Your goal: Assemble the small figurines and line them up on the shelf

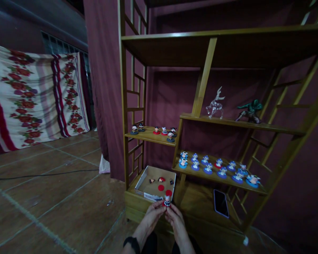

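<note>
Between my fingertips is a small toy figurine (pixel 167 200) with a pale head, dark-and-white clothing and a red base. My left hand (pixel 154 214) pinches it from the left, and my right hand (pixel 176 218) closes on it from the right. Just beyond them sits an open cardboard box (pixel 141 183) on the bottom shelf. Inside lie a red-topped figurine (pixel 161 179), a small dark figurine (pixel 152 181) and another dark piece (pixel 171 181). Two red discs, one of them a flat round base (pixel 161 188), lie in the box as well.
Several figurines on round bases stand on the left shelf (pixel 148 134) and in two rows on the lower right shelf (pixel 201 171). Above are a clear deer statue (pixel 216 106) and a green-caped figure (pixel 251 111). A phone (pixel 221 203) lies at the lower right.
</note>
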